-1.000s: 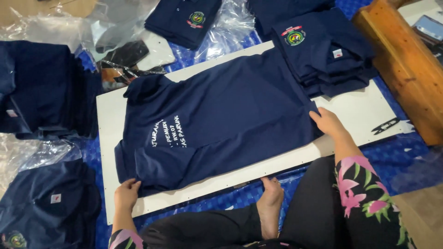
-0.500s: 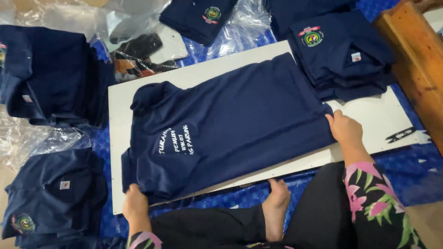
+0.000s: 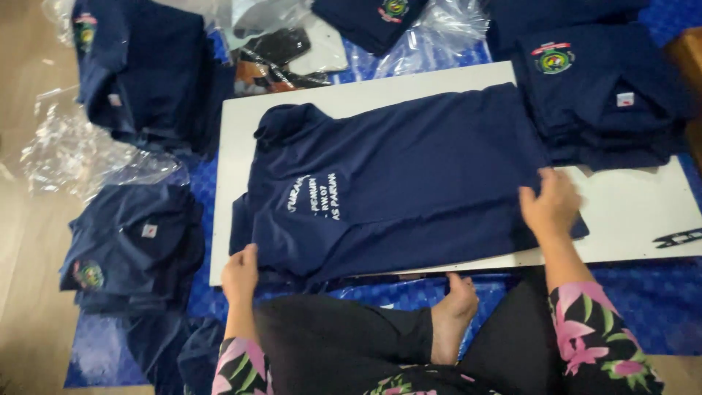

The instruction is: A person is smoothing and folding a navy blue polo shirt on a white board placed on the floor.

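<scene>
A navy polo shirt (image 3: 409, 183) lies back side up on a white board (image 3: 629, 212), collar to the left, with white lettering near the shoulders. My left hand (image 3: 240, 272) grips the shirt's near sleeve edge at the board's front left. My right hand (image 3: 550, 205) presses on and pinches the shirt's hem at the right. Both hands hold the same shirt flat.
A stack of folded navy shirts (image 3: 599, 95) sits on the board's far right. More navy shirts (image 3: 139, 66) lie at the left, another pile (image 3: 128, 249) below them. Clear plastic bags (image 3: 80, 153) lie around. A black clip (image 3: 680, 237) rests on the board. My bare foot (image 3: 453, 314) touches the blue mat.
The view has swung left, so everything sits further right in frame. My left hand has moved up onto the shirt's sleeve edge, and my right hand now grips the hem.
</scene>
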